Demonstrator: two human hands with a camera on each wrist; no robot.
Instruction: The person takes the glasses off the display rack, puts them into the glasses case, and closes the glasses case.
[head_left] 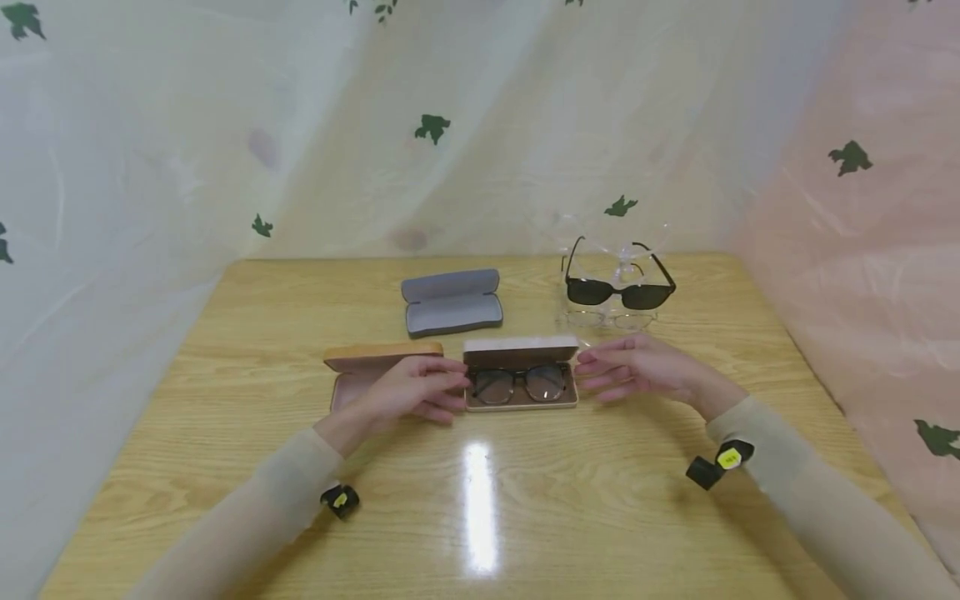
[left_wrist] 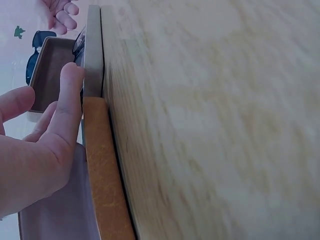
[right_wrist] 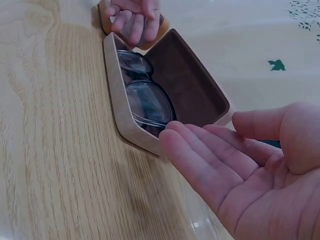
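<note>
A pale glasses case lies with its lid raised, brown inside. Folded black-rimmed glasses rest in it, their lenses clear. At its left end is my left hand, fingers extended, passing over the orange glasses case, whose lid is also up. My right hand is at the pale case's right end, palm turned inward and fingers loosely straight. In the right wrist view, the right fingertips meet the case's corner; whether they touch it I cannot tell. Neither hand grips anything.
Behind the pale case, a grey-blue glasses case lies with its lid up. At the back right, black sunglasses sit on a clear stand above thin-framed glasses. Leaf-printed sheeting surrounds the wooden table.
</note>
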